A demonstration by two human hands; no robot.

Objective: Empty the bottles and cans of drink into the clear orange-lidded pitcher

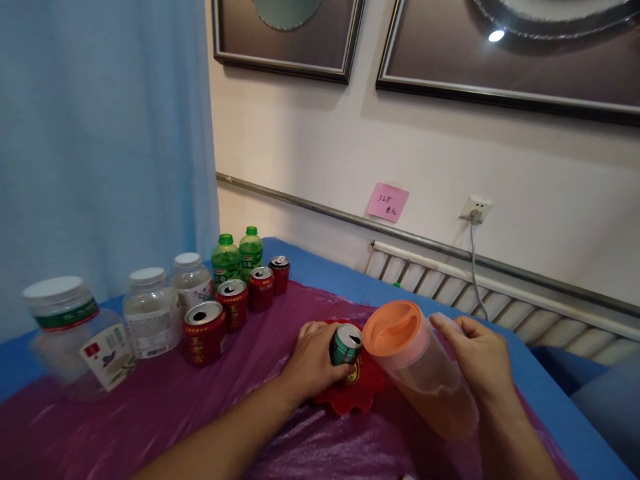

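Observation:
My left hand [313, 357] is wrapped round a small green can [346, 343] with an open top, held over a red scalloped mat [350, 393]. My right hand [475, 353] grips a clear pitcher [435, 393] with an orange lid [395, 328]. The pitcher is tilted to the left, its lid close beside the can's top, and brownish liquid lies in its lower part. No stream of liquid can be made out between the two.
Red cans [204, 333] stand in a row at the left, beside clear jars [153, 313] with white lids and two green bottles [226, 259]. Purple plastic sheeting [280, 320] covers part of the blue tablecloth [315, 263]. A radiator [420, 270] is behind the table.

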